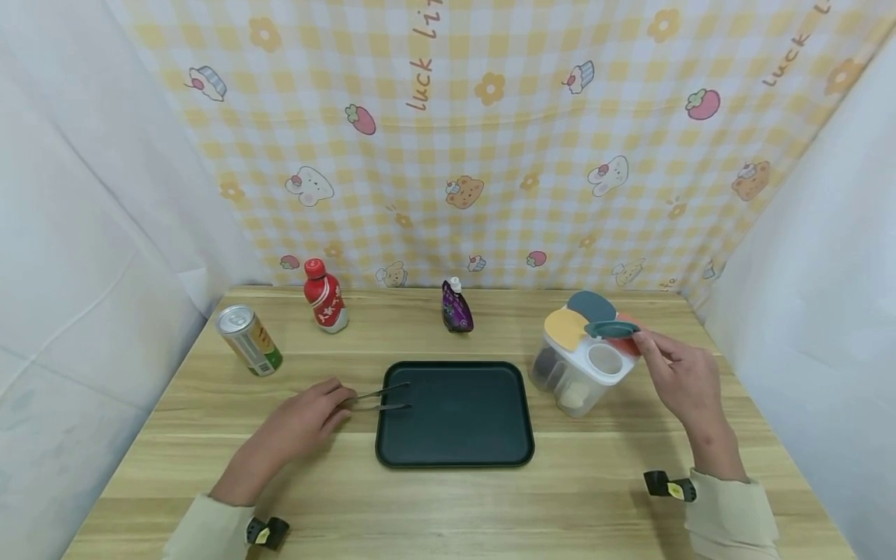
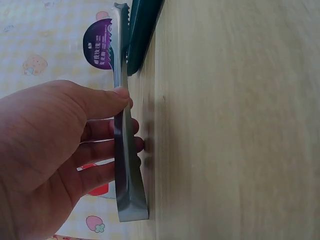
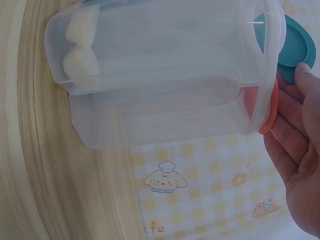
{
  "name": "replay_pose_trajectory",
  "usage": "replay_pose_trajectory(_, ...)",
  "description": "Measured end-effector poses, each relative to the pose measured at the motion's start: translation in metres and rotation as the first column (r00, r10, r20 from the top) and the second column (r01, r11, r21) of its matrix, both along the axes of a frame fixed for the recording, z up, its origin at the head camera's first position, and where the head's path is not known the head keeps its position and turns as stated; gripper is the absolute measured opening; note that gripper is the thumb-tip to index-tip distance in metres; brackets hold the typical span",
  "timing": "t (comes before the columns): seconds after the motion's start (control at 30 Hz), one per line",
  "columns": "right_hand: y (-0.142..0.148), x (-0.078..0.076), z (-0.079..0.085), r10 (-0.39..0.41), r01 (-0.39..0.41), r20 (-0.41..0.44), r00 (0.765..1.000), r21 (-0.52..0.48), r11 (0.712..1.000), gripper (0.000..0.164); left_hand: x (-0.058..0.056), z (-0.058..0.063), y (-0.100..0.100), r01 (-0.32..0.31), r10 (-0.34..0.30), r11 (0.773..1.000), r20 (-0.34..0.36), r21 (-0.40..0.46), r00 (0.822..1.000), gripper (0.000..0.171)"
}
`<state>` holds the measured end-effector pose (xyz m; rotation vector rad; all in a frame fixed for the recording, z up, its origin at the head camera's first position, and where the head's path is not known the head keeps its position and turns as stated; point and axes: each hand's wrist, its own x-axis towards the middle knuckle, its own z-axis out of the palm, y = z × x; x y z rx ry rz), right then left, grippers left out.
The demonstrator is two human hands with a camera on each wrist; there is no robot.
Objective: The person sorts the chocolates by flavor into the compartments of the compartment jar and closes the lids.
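Note:
My left hand grips metal tongs between thumb and fingers. The tongs' two spread tips extend over the left edge of a dark green tray. On the right, my right hand pinches a teal lid, raised above a clear multi-compartment container. Below that lid, one round opening is uncovered. Yellow, dark blue and red-orange lids cover the other openings. White pieces lie at the bottom of one compartment, and something dark shows in another.
At the left stands a metal drink can, with a red bottle behind it. A purple spouted pouch stands behind the tray. A checked curtain hangs along the table's back edge.

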<state>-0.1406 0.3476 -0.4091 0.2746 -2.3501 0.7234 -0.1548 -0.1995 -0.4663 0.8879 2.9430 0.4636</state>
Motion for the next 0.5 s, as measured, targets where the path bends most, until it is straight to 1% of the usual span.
replay_pose_trajectory(0.27, -0.0006, 0.0003, 0.0012, -0.005, 0.005, 0.007, 1.0, 0.004, 1.0, 0.02, -0.0004, 0.001, -0.0009, -0.007, 0.007, 1.0, 0.026, 0.002, 1.0, 0.02)
replay_pose_trajectory(0.5, -0.0008, 0.0002, 0.0012, -0.01, 0.01, 0.007, 1.0, 0.008, 1.0, 0.02, -0.0002, -0.0007, -0.0027, -0.004, 0.004, 1.0, 0.019, 0.008, 1.0, 0.021)
